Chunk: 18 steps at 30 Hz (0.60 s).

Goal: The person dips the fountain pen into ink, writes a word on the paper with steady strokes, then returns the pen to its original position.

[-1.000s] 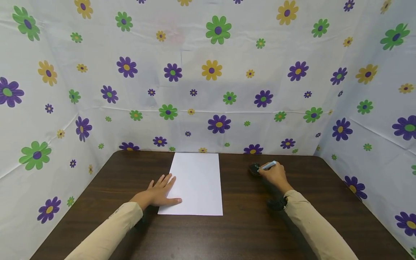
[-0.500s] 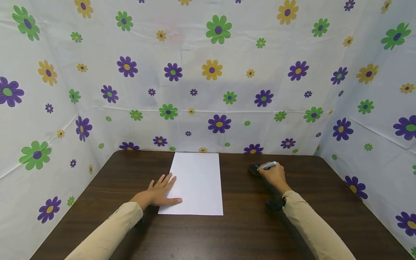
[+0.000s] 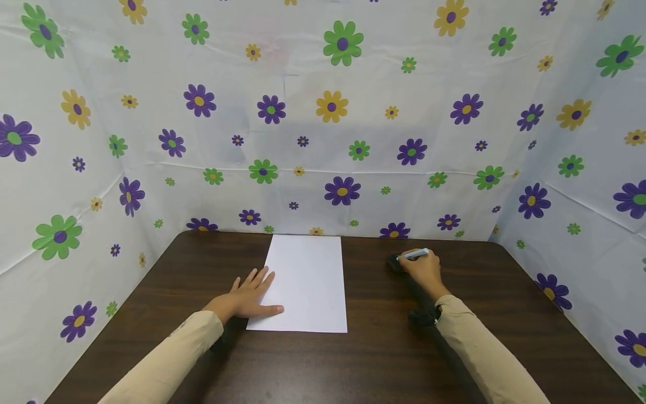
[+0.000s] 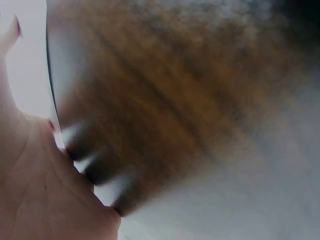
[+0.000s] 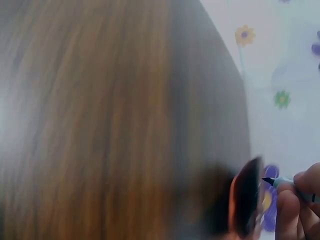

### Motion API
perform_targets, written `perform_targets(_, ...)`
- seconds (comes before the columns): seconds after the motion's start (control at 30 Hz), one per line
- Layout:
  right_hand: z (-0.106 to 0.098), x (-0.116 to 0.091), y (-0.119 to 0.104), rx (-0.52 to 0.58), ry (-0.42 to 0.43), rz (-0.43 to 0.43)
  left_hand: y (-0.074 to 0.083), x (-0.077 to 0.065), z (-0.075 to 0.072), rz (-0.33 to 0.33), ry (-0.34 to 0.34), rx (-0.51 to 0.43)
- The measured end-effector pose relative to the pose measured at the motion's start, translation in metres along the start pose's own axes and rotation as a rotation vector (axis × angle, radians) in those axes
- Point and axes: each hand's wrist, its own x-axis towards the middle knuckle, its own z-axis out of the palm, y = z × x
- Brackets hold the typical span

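In the head view my left hand lies flat with spread fingers over the left edge of a white sheet of paper. The left wrist view catches its palm beside the paper's edge. Over at the right, my right hand pinches a light blue marker. A small dark rounded object lies on the table by its fingers. The right wrist view shows the marker's dark tip close to this object, which has an orange-red rim; whether they touch I cannot tell.
The dark brown wooden table spans the lower view. White cloth with printed flowers walls it at the back and both sides. A black device sits at the right wrist.
My right hand and the marker have shifted very slightly left and away from me, by the dark object. The left hand stays on the paper. The head view has tilted a little.
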Motion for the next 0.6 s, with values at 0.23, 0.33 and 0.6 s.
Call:
perform_targets(0.23, 0.022, -0.001, -0.037, 0.142, -0.036, -0.058, -0.001, 0.002, 0.001, -0.003, 0.008, 0.025)
perform_targets(0.33, 0.038, -0.002, -0.054, 0.2, -0.055, -0.048, 0.002, 0.0, -0.001, -0.007, 0.008, 0.029)
perform_targets(0.6, 0.083, -0.009, -0.093, 0.353, -0.134, -0.008, 0.008, -0.005, -0.004, 0.01, 0.005, -0.007)
